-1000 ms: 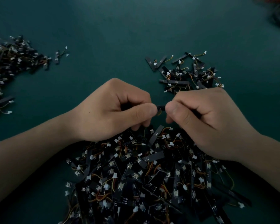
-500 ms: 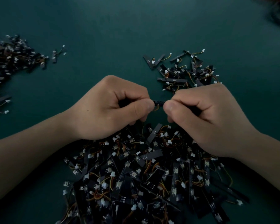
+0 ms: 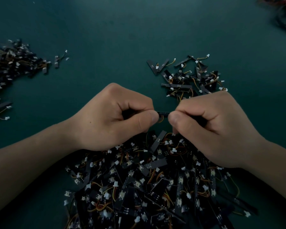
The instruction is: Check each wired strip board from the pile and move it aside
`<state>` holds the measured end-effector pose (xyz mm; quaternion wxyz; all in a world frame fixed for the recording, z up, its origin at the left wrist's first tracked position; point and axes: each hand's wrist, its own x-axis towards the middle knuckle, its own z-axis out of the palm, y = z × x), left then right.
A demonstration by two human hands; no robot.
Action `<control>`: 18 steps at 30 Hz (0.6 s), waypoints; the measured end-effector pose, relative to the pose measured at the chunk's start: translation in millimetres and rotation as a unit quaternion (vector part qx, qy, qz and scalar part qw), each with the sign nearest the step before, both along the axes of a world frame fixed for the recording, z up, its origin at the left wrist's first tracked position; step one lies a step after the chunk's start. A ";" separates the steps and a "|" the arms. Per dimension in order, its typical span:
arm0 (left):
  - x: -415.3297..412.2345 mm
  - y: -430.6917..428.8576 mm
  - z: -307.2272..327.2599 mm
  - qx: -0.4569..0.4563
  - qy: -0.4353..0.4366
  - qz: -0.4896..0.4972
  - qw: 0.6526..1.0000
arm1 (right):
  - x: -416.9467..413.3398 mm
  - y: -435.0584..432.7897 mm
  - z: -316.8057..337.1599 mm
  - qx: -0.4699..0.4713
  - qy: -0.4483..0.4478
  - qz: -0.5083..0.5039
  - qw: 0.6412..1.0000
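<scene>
Right above the big pile (image 3: 155, 187) of wired boards, both hands have one small black strip board (image 3: 163, 113) pinched between them, left hand (image 3: 112, 118) on one end and right hand (image 3: 211, 129) on the other, thumbs pressed against curled fingers. Looks like an orange wire loops under its middle, though it's pretty dark. Smaller sorted batch (image 3: 190, 78) sits just beyond the right hand on the green table (image 3: 106, 30), and another heap (image 3: 8, 71) lies far left.

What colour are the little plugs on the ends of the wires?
White. The head view shows it best, as on this plug.
</scene>
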<state>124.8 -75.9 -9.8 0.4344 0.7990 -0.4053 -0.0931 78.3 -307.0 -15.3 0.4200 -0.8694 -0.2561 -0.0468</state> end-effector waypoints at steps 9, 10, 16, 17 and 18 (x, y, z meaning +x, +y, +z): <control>-0.3 -0.4 0.6 0.020 -0.036 -0.011 0.999 | 1.7 0.9 -0.8 -0.028 0.008 0.061 0.998; -0.6 -0.2 0.4 0.021 -0.034 -0.011 0.999 | 2.0 0.2 -1.1 -0.028 0.015 0.066 0.997; -1.1 3.1 2.3 0.011 0.067 -0.016 0.998 | 1.6 -4.8 -2.1 0.116 0.012 -0.014 0.993; -1.3 3.4 3.4 0.018 0.067 -0.032 0.997 | 2.1 -5.2 -2.5 0.150 0.004 -0.035 0.988; -1.2 3.1 4.4 0.032 0.056 -0.048 0.997 | 2.7 -5.3 -2.9 0.179 0.001 -0.049 0.983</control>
